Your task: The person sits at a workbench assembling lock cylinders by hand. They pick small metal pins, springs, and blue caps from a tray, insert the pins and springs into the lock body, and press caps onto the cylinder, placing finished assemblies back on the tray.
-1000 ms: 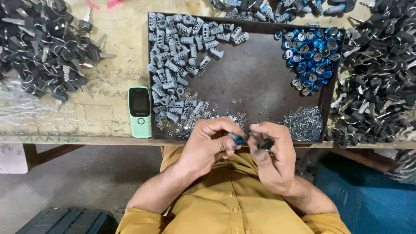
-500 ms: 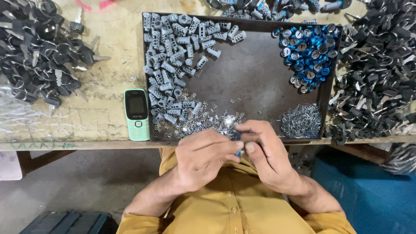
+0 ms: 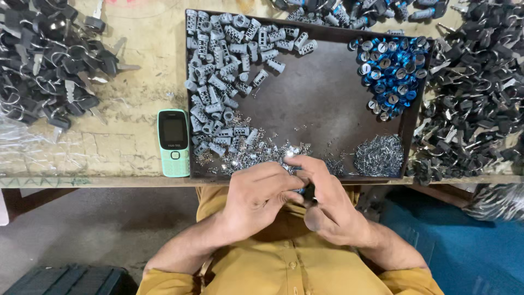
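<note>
Dark small part (image 3: pixel 307 192), axis hidden, pinched between left hand (image 3: pixel 257 195) and right hand (image 3: pixel 326 203).

The left hand (image 3: pixel 256 196) and right hand (image 3: pixel 327 205) hide the small part pinched between them

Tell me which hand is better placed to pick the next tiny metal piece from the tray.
Right, probably. The right hand has its fingertips already raised at the tray's near edge, next to the small silver pieces. The left hand is curled lower, in front of the shirt.
</note>
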Demonstrator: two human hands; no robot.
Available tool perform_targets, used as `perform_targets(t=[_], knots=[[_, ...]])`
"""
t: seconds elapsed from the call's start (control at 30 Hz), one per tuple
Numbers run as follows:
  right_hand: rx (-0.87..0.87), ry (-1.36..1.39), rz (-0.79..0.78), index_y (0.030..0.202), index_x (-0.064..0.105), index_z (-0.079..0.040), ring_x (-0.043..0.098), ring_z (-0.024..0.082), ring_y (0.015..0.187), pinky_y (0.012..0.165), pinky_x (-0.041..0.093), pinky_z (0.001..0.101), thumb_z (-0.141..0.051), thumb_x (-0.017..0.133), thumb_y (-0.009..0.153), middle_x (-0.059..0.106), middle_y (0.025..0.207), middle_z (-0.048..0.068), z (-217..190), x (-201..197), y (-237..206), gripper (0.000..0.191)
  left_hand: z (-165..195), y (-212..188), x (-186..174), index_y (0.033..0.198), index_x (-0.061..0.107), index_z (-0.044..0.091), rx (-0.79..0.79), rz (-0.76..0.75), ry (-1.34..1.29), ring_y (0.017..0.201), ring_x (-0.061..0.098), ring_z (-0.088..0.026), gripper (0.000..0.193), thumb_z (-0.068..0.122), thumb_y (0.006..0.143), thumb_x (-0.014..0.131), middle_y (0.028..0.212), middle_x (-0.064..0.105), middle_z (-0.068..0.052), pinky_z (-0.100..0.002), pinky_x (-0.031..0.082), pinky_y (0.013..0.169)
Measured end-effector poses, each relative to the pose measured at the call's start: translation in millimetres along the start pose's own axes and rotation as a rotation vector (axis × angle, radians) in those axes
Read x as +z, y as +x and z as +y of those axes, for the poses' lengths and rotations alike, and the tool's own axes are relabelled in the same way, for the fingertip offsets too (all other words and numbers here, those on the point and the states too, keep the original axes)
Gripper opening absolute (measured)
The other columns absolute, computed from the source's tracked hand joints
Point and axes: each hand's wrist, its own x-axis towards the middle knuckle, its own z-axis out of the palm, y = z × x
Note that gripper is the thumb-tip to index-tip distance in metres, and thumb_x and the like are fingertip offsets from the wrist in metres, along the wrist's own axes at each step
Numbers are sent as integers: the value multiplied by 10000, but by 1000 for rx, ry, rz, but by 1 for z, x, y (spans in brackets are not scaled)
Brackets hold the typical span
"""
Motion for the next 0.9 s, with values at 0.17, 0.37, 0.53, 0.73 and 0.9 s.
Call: perform_targets(t=[0.17, 0.37, 0.53, 0.73, 0.9], knots=[[0, -398, 100, 1285, 643, -54, 651, 282, 876, 768, 511, 378, -17, 639, 902, 666, 1039, 111, -1, -38, 38, 384, 0, 6, 0, 1133, 667, -1, 88, 245, 172, 855, 654, -213, 408, 63, 765, 829, 1064, 627, -121, -311, 566, 740], [-232, -1057, 233, 1114, 706, -53, 594, 355, 1019, 859, 428, 453, -25, 740, 817, 655, 1111, 122, -3, -70, 86, 300, -9, 4, 0, 1152, 669, 16, 84, 444, 218, 793, 628, -145, 281, 38, 907, 805, 1110, 636, -110, -271, 538, 719], [-131, -997, 251, 1040, 748, -127, 569, 282, 971, 844, 376, 430, -108, 826, 823, 628, 1070, 71, 2, -49, 63, 231, -17, -1, 1, 1111, 672, 19, 96, 488, 222, 804, 641, -156, 193, -17, 937, 747, 1046, 659, -101, -267, 539, 704], [-150, -883, 302, 936, 668, -91, 610, 270, 874, 763, 382, 410, -36, 797, 788, 642, 933, 49, 29, -37, 60, 204, -14, 4, -1, 1084, 682, 12, 75, 416, 204, 773, 632, -153, 172, -20, 925, 740, 1008, 659, -90, -258, 526, 674], [-224, -638, 375, 959, 603, -43, 627, 276, 856, 735, 474, 375, 29, 733, 758, 632, 948, 127, 13, -12, 25, 251, -8, 2, 11, 1096, 683, 7, 59, 350, 141, 802, 664, -144, 203, 48, 925, 783, 1023, 658, -98, -232, 557, 703]])
